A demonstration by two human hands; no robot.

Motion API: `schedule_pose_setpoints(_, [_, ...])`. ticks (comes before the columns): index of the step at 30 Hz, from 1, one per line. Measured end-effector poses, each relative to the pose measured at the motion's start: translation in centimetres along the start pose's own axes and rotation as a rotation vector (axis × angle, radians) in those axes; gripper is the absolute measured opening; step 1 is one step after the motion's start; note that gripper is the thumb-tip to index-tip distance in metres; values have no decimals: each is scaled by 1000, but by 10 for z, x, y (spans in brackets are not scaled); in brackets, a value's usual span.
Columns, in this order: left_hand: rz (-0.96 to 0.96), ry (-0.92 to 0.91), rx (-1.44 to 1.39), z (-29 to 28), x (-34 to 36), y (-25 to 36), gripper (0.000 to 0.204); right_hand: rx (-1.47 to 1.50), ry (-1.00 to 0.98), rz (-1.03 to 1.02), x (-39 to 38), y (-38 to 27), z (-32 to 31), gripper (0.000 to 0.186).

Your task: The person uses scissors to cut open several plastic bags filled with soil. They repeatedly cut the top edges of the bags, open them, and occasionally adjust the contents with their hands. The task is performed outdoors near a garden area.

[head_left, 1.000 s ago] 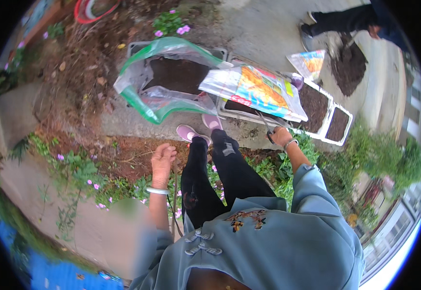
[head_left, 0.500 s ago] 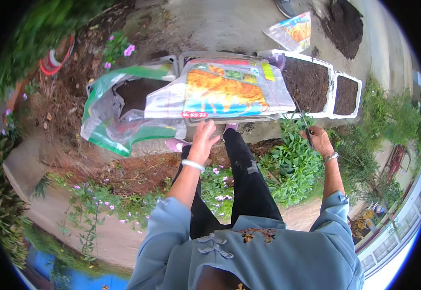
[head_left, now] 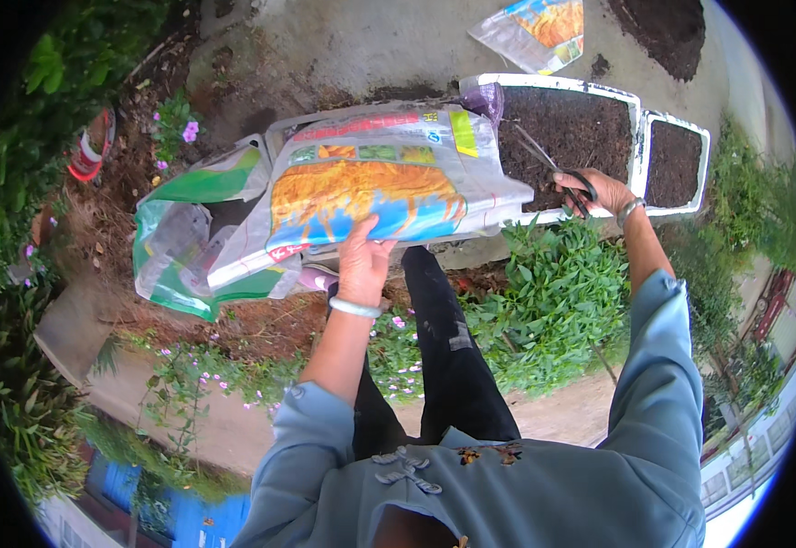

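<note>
A printed plastic sack [head_left: 371, 196], with an orange and blue picture on it, lies across the boxes in front of me. My left hand [head_left: 362, 265] is at its near edge, fingers over the plastic and thumb alongside; it appears to grip that edge. Black-handled scissors [head_left: 582, 189] are in my right hand [head_left: 605, 190], their blades pointing up and left over the soil-filled white box [head_left: 637, 119]. The scissors are clear of the sack's right end. A clear bag with green bands [head_left: 156, 265] lies beside the sack's left end, partly under it.
A smaller white box [head_left: 704, 151] of soil adjoins on the right. Another printed plastic piece [head_left: 544, 36] lies on the concrete beyond, near a dark soil heap [head_left: 668, 36]. Leafy plants [head_left: 553, 301] and pink-flowered plants stand along the near side. A red-rimmed pot [head_left: 90, 151] is far left.
My left hand has reached onto the sack's near edge. My right hand has lifted the scissors up over the soil box. The sack's near left part has come closer to me.
</note>
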State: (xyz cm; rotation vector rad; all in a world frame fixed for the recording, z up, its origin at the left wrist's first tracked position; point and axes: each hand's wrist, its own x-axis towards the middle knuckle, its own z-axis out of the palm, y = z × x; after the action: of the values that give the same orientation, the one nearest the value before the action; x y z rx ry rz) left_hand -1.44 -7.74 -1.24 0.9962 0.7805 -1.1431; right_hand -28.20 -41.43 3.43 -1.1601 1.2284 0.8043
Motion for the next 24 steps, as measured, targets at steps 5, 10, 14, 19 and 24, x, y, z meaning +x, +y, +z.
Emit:
schedule_pose_setpoints(5, [49, 66, 28, 10, -13, 11, 21, -27, -182, 86, 47, -2, -32, 67])
schedule_pose_setpoints(10, [74, 54, 61, 4, -18, 50, 29, 63, -317, 51, 78, -17, -43, 57])
schedule_pose_setpoints(14, [130, 49, 115, 5, -23, 55, 41, 131, -394, 51, 110, -31, -47, 53])
schedule_pose_setpoints(19, [138, 41, 62, 7, -22, 54, 40, 130, -410, 53, 138, -34, -49, 53])
schedule_pose_setpoints(24, [223, -118, -38, 57, 3, 76, 28, 307, -291, -82, 115, 12, -44, 63])
